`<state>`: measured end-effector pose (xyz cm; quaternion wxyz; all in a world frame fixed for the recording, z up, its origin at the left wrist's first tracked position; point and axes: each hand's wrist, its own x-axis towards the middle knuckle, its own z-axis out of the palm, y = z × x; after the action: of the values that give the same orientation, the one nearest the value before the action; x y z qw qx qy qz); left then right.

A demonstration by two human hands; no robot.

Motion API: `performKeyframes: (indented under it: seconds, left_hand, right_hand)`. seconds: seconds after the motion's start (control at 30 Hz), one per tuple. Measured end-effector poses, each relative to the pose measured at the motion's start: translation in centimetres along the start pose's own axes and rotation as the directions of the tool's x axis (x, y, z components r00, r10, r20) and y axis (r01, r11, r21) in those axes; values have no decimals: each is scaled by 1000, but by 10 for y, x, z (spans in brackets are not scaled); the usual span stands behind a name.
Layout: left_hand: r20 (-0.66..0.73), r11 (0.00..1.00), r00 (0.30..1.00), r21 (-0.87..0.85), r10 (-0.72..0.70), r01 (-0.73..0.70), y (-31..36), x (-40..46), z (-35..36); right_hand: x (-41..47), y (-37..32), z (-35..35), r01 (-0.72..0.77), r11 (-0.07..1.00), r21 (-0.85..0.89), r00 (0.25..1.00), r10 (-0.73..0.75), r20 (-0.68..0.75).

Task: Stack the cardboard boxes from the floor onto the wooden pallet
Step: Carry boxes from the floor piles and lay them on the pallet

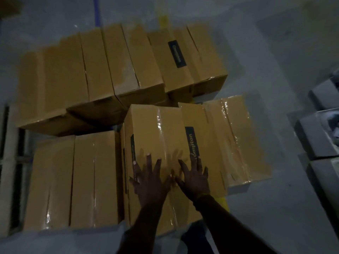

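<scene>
At lower centre, the left hand [149, 182] and right hand [195, 177] lie flat, fingers [148, 160] spread, on a taped cardboard box [165, 132]. More boxes [91, 74] fill the upper left; grey floor [275, 52] lies at right.

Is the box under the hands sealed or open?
Sealed: glossy clear tape runs along the closed top flaps of the cardboard box under both flat hands.

Tan rectangular cardboard box under the hands [161, 136]: mustard-tan, glossy clear tape stripe, dark navy label with yellowish lettering.
Rear row of tan cardboard boxes [95, 70]: same tan, one dark label.
Smooth concrete floor [275, 43]: dull blue-grey.
Painted floor line [96, 11]: blue.
Second floor stripe [163, 19]: yellow.
Low slatted pallet [7, 162]: pale grey, dark gaps.
</scene>
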<state>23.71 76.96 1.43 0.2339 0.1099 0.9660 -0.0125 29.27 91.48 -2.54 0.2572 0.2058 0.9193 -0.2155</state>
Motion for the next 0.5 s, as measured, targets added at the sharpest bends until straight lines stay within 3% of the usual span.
performKeyframes:
  seconds: [0.2, 0.3, 0.4, 0.5]
  left_hand:
    - [23, 992, 993, -52, -118, 119, -22, 54, 64]
    - [-18, 993, 994, -57, -108, 106, -34, 62, 76]
    - [-58, 989, 991, -92, -121, 115, -53, 62, 80]
    - [-112, 976, 983, -178, -146, 124, -81, 64, 79]
  right_hand:
    - [70, 21, 56, -34, 993, 110, 999, 30, 40]
    - [88, 26, 79, -61, 975, 214, 998, 53, 42]
    - [90, 20, 90, 16, 951, 308, 999, -6, -33]
    - [86, -4, 92, 126, 948, 292, 991, -111, -70]
